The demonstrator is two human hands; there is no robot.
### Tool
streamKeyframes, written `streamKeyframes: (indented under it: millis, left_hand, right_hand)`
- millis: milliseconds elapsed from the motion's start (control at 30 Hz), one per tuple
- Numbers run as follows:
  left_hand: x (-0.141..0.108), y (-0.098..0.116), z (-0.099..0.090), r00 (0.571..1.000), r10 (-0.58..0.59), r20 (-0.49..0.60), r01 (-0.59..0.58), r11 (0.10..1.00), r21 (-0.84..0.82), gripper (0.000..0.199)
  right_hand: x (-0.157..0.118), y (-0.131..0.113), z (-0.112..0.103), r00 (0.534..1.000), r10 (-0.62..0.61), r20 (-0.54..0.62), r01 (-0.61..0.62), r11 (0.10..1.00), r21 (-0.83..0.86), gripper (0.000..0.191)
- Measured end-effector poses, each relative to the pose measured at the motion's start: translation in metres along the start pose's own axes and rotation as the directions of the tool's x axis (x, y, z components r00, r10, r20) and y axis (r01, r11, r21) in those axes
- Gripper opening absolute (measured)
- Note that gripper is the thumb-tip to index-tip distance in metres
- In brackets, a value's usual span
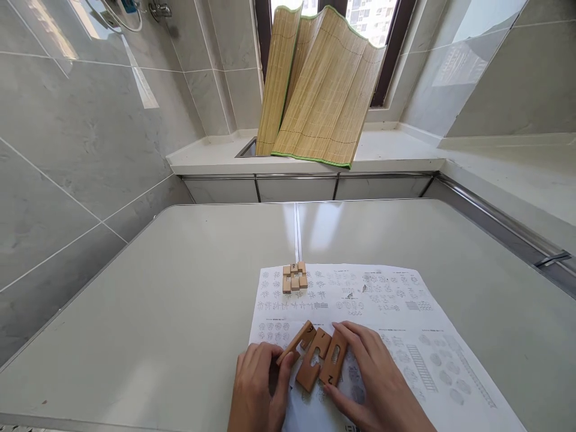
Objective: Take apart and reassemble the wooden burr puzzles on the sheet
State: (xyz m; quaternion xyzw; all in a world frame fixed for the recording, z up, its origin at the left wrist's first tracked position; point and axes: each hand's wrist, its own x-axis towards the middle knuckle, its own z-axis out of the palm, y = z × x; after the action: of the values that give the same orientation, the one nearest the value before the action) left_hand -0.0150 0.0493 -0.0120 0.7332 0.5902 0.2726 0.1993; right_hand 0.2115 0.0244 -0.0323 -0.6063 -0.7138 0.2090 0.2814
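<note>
Three brown wooden puzzle pieces with cut-out slots lie close together over a printed sheet. My left hand (263,381) pinches the left piece (297,342), marked 3, which is tilted up on its edge. In the middle is a piece marked 1 (310,363), with a notch opening at its side; neither hand visibly grips it. My right hand (371,381) holds the right piece (334,358), marked 2, thumb at its lower end and fingers at its upper end. That piece has an oval slot and rests against the middle one.
Farther up the printed paper sheet (382,312) stands a small group of lighter wooden blocks (294,278). The sheet lies on a pale table (180,288) with a seam. Behind it, a bamboo mat (328,90) leans on a white ledge (396,147) under a window.
</note>
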Motion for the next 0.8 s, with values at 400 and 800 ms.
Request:
streamKeyframes:
  millis: [400,800]
  left_hand:
    - [-0.001,0.003,0.004,0.993,0.095,-0.067,-0.092,0.995,0.037,0.019]
    - [0.001,0.01,0.004,0.977,0.205,-0.051,-0.192,0.962,0.196,0.019]
  right_hand:
    - [-0.004,-0.007,0.006,0.996,-0.003,-0.092,0.006,0.999,0.034,0.061]
    - [-0.007,-0.009,0.01,0.995,0.022,-0.093,-0.013,0.996,0.093,0.06]
